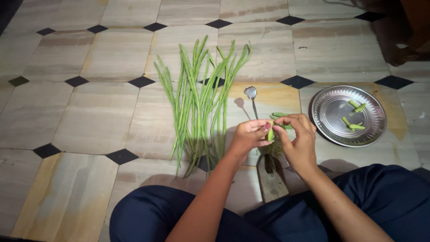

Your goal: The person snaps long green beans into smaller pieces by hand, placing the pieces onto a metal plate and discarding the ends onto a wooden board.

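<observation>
Warm, fairly dim light is falling from above and slightly behind the person, brightest just beyond the fingertips [268,127] on the beige stone floor tiles with black diamond insets [98,112]. The corners are darkening, most of all at the far right, well away from the fingers. The round shiny steel plate [331,112] right of the fingers is throwing back soft glare along its rim. The left hand [247,136] and right hand [299,139] are casting shadows toward the person, onto the tiles beneath the fingers. The long green beans spread in a fan [197,98] left of the fingers are staying sharp; the fingertips are looking slightly soft. Tile lines are bowing near the edges.
</observation>
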